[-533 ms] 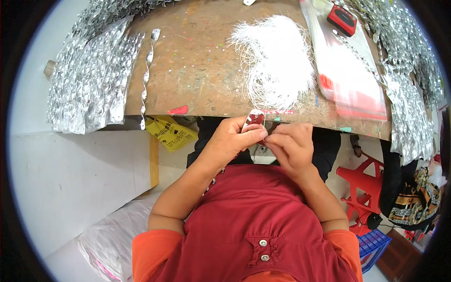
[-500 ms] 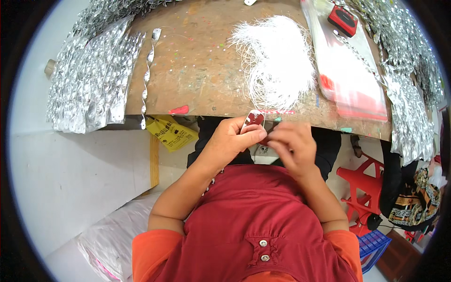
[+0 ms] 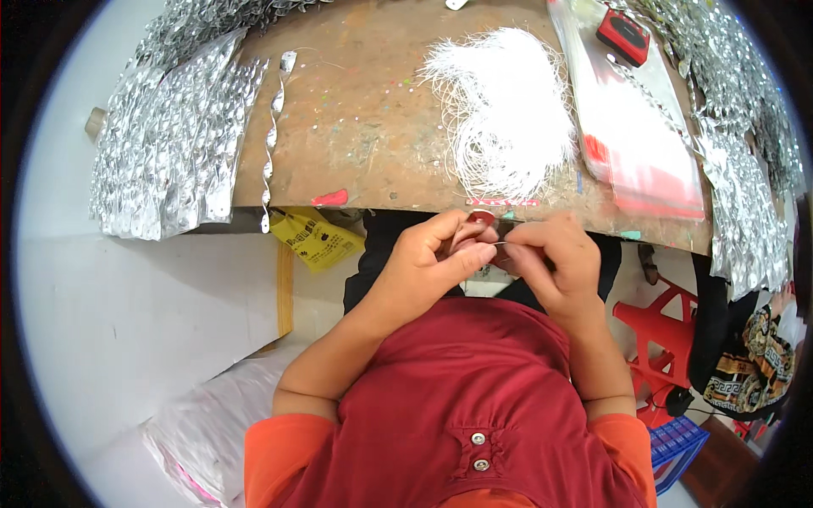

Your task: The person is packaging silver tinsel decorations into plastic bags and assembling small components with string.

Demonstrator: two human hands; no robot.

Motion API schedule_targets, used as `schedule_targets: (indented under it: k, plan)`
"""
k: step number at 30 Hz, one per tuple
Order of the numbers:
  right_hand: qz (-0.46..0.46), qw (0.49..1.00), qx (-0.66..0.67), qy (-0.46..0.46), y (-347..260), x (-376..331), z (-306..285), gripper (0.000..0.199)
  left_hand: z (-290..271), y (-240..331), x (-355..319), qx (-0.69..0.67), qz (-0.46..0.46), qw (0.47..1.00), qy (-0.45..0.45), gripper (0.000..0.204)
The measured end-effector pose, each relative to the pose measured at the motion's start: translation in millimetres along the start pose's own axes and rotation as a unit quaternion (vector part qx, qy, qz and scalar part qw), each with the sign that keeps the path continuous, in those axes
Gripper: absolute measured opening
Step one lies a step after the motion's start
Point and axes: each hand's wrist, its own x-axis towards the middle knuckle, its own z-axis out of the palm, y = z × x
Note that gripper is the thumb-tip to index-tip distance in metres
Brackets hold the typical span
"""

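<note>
In front of my apron, just off the table's near edge, my left hand (image 3: 434, 251) is closed with its thumb and forefinger on a shiny strip (image 3: 482, 218) that looks reddish. Its rounded end sticks up above the fingers, and the rest is mostly covered by them. Close beside it, my right hand (image 3: 556, 258) pinches a thin white string (image 3: 500, 243) that spans the small gap between the fingertips. A loose heap of white strings (image 3: 512, 118) lies on the table just beyond both hands.
The brown table (image 3: 364, 127) bears a bundle of twisted silver strips (image 3: 174, 148) at left, one single twisted strip (image 3: 271, 140), clear plastic bags (image 3: 635, 144) and a red device (image 3: 624, 37). More silver strips (image 3: 745, 212) hang at right. A red stool (image 3: 665, 339) stands on the floor.
My right hand has gone from blurred motion to a steady pinch on the string, slightly to the right. The strip in my left hand now shows less of its face.
</note>
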Motion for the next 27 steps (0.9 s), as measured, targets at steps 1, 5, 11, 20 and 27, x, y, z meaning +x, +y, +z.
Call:
schedule_targets:
  k: [1,5,11,20,27]
  plan:
    - [0.016,0.999,0.034,0.025,-4,2,-2,0.01,1,0,1,0.002,0.012,1.0,-0.02,0.026]
    - [0.051,0.995,0.084,0.019,-12,6,-14,0.007,7,10,4,-0.004,0.009,0.999,-0.051,0.036]
    - [0.102,0.989,0.1,0.032,-11,6,-12,0.006,6,9,5,-0.017,-0.008,0.998,-0.054,0.039]
    - [0.099,0.991,0.089,0.025,-7,6,-11,0.006,3,6,7,-0.043,0.01,0.998,-0.044,0.042]
    - [0.098,0.99,0.092,0.033,-8,7,-10,0.007,5,7,7,-0.02,0.012,0.999,-0.049,0.04]
